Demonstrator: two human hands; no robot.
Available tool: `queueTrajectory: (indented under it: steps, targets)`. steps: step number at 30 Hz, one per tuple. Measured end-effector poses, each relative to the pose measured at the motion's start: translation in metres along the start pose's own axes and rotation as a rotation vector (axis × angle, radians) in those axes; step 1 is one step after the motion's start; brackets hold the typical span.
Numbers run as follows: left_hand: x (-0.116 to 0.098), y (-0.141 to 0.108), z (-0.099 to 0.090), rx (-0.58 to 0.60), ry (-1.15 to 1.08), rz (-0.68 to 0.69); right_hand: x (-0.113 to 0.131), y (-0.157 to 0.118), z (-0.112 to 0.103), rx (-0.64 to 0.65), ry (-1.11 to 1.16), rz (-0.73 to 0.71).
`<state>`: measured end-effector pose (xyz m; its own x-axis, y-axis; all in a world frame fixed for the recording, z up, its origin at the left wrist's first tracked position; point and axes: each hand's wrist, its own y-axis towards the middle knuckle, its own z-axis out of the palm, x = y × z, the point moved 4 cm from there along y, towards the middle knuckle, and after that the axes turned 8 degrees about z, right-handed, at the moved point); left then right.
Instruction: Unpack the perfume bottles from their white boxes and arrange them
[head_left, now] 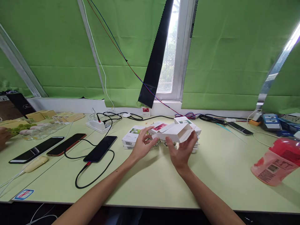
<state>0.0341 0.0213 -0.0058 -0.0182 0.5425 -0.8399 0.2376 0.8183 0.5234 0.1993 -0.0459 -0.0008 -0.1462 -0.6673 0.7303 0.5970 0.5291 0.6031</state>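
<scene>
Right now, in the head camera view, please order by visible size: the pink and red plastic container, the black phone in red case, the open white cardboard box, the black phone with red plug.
Pink and red container
Open white box
Phone in red case and phone with red plug: alike, so not ranked

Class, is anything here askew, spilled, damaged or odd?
Nothing looks spilled or broken, but red and blue wires hang loosely aslant across the green curtain and the black strip beside the window, looking untidy rather than neatly routed.
</scene>
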Motion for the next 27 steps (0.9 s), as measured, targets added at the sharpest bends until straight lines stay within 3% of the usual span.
queueTrajectory:
  steps: [27]
  targets:
    - [-0.0008, -0.0009, 0.0019, -0.002, -0.026, -0.002, 0.0027, 0.0003, -0.0015, -0.017, -0.078, -0.119]
